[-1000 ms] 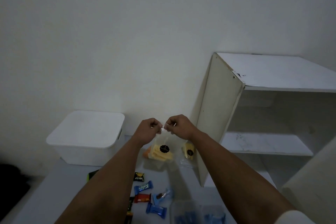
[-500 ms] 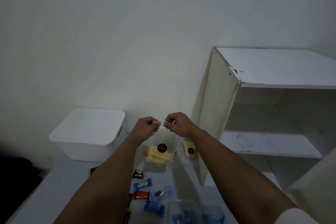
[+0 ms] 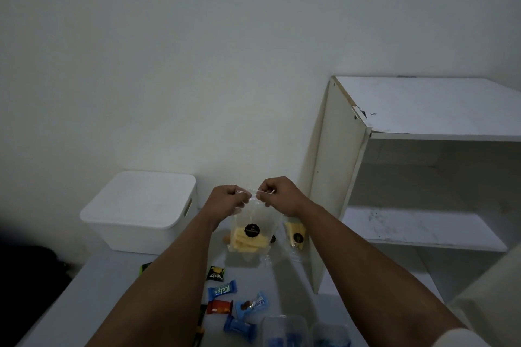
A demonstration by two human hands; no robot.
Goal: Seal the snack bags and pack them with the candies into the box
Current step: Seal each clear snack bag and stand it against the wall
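Note:
A clear snack bag (image 3: 251, 234) with yellow sticks and a round black label hangs above the table. My left hand (image 3: 227, 200) and my right hand (image 3: 279, 194) pinch its top edge from either side, fingers closed on the strip. A second clear snack bag (image 3: 295, 235) stands behind it against the shelf's side panel. Several wrapped candies lie on the table below my arms: a black one (image 3: 215, 273), a blue one (image 3: 222, 290), a red one (image 3: 219, 307) and more blue ones (image 3: 251, 306). A white lidded box (image 3: 141, 211) sits at the back left.
A white open shelf unit (image 3: 423, 177) stands on the right, its side panel (image 3: 329, 177) close to the bags. Two clear plastic containers (image 3: 284, 331) with blue contents sit at the table's front edge. A green-edged packet (image 3: 146, 266) pokes out under my left forearm.
Both hands stay pinched on the bag's top edge. The bag has lifted slightly and hangs more upright off the table. The view has tilted a little upward.

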